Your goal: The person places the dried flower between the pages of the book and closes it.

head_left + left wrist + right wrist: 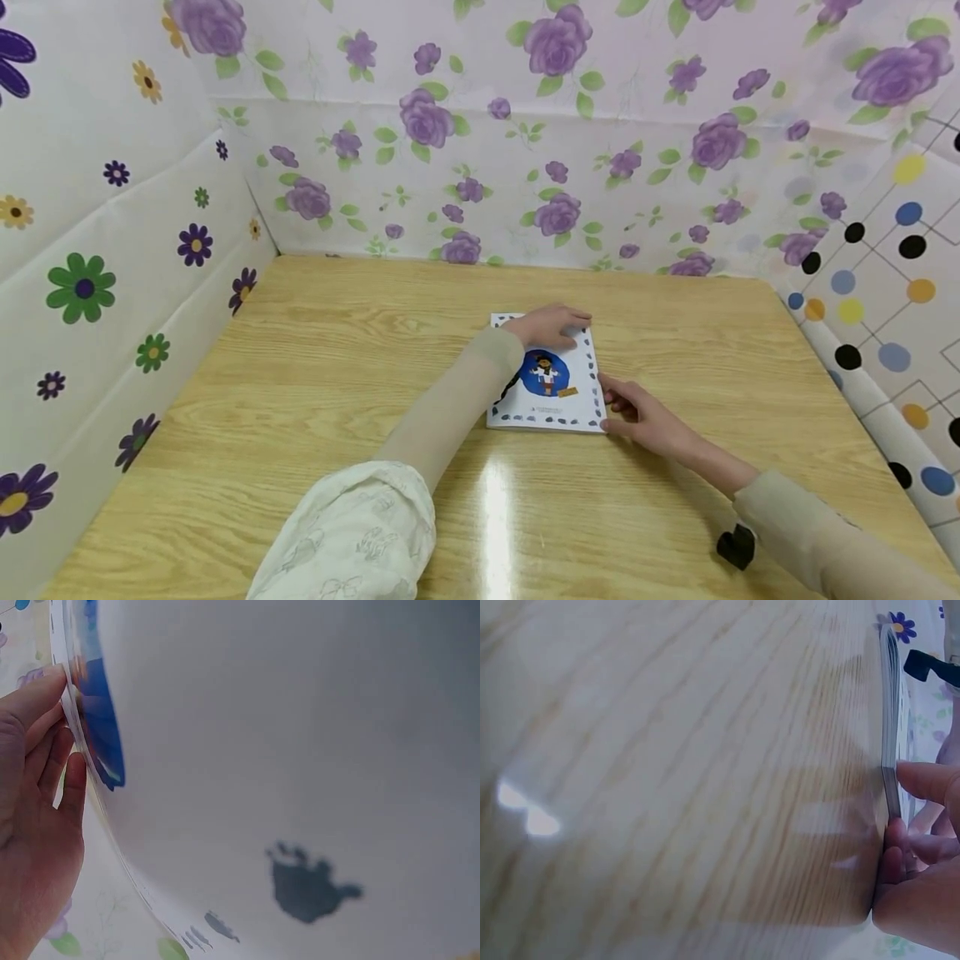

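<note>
Wooden bench carried a white booklet. Left hand pressed flat on its top; right hand pinched its near corner.

Desk: we see a pale wood-grain desk filling most of the view, with a bright glare spot at the left.
Book: a thin white-paged book shows edge-on, lying flat on the desk.
Right hand: our right hand takes its grip at the book's edge, fingertips touching the pages.
Background: flowered wall covering, blurred.
</note>
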